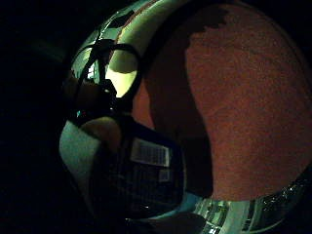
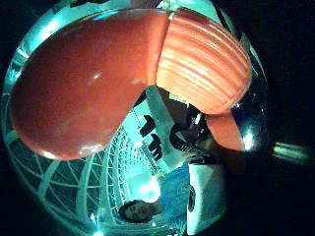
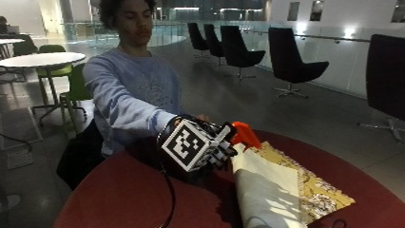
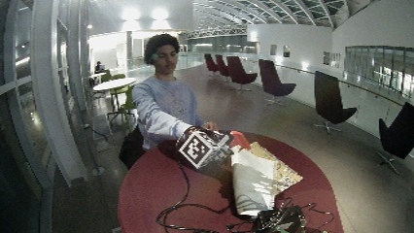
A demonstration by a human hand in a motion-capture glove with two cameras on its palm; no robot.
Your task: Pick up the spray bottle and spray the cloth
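We have the spray bottle (image 3: 242,134) lifted off the red table (image 3: 120,199), right hand (image 3: 212,151) wrapped around its body, orange nozzle above the cloth (image 3: 278,190). Pickup looks done; spraying the cloth is what's left.

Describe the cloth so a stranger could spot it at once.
Start at the round dark red table. The cloth lies on it beside the gloved right hand, which grips the orange-topped spray bottle. It is the only flat thing there: cream, folded back over a yellow patterned side.
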